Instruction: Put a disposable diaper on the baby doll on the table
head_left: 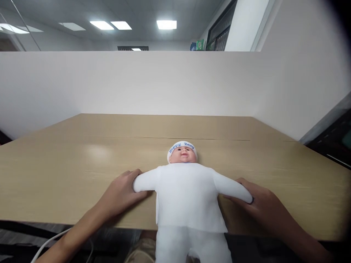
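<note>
A baby doll [188, 197] in a white top and white trousers is face up in front of me, its head toward the far side of the table. Its white cap [182, 145] carries blue "Happy Baby" lettering. My left hand [123, 190] is closed round the end of the doll's sleeve on the left. On the other side, my right hand [257, 199] grips the opposite sleeve near its cuff, where a dark edge shows. Both of the doll's arms are spread outward. Its lower legs run out of view at the bottom.
The wooden table [68, 164] has its front edge just beneath the doll's waist. A white partition [164, 82] stands behind it. A white cable [51, 241] hangs by my left forearm, and a dark object [334, 135] is at the far right.
</note>
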Available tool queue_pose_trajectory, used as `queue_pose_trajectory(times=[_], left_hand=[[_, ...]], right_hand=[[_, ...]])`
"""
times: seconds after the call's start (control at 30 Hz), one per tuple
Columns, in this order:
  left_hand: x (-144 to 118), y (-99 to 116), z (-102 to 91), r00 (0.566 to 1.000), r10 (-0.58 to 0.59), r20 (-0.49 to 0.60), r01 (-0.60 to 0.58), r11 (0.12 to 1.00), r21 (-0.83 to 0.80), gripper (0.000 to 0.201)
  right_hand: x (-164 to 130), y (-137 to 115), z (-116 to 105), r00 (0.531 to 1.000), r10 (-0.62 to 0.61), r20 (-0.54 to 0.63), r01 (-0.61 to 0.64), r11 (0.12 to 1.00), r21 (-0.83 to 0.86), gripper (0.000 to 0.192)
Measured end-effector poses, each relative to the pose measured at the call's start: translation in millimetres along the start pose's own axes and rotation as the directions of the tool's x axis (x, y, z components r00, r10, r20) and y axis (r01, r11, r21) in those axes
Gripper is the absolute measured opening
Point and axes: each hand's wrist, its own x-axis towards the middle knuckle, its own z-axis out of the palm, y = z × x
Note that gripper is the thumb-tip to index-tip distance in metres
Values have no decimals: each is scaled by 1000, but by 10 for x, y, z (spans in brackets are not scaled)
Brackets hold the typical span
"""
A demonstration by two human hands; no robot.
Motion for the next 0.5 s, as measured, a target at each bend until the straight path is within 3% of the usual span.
queue_pose_trajectory(times=[0.1,0.2,0.5], left_hand=[[349,-62,31,1000,-14,-16,15,998,67,39],[757,-112,63,999,-7,-49,12,994,104,40],[1839,-482,104,981,108,-163,-82,984,159,45]], right_hand=[[336,135,134,995,96,7,-96,994,60,40],[718,268,268,993,117,29,-119,992,46,43],[1757,633,542,1000,19,-16,-19,1000,11,35]])
